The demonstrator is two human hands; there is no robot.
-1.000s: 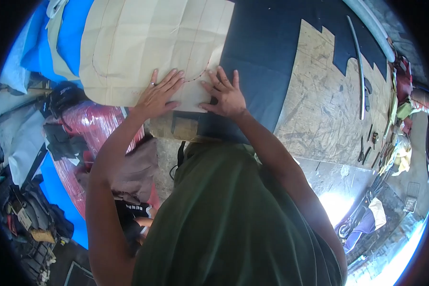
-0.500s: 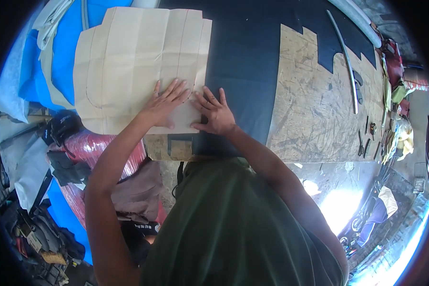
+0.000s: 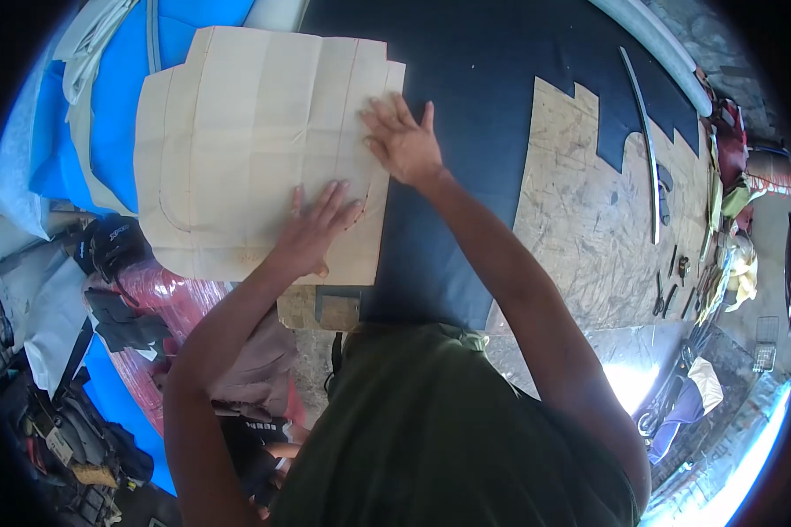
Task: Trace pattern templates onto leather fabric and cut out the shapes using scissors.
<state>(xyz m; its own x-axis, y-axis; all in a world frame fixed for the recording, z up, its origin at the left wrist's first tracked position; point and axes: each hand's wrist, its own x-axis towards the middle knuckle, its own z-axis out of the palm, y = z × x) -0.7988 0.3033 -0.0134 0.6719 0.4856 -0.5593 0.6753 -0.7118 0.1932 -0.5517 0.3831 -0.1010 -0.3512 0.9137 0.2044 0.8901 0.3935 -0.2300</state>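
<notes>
A large cream paper pattern (image 3: 246, 114) with creases and red curved lines lies over black sheet material (image 3: 466, 88). My left hand (image 3: 316, 228) lies spread on the lower right part of the paper, fingers apart. My right hand (image 3: 400, 140) is higher, at the paper's right edge, fingers spread, fingertips on the paper and thumb side low. Neither hand grips anything. The black material extends right to a scuffed brown board (image 3: 589, 237).
Blue sheets (image 3: 123, 123) lie left of the paper. A red plastic-wrapped bundle (image 3: 176, 303) is below them. A metal straightedge (image 3: 642, 123), small tools (image 3: 672, 294) and a long roll (image 3: 659, 35) are at the right. Part of another person (image 3: 281, 448) shows low left.
My right hand has moved up along the paper's right edge from its lower corner. My left hand still lies low on the paper. The view has shifted.
</notes>
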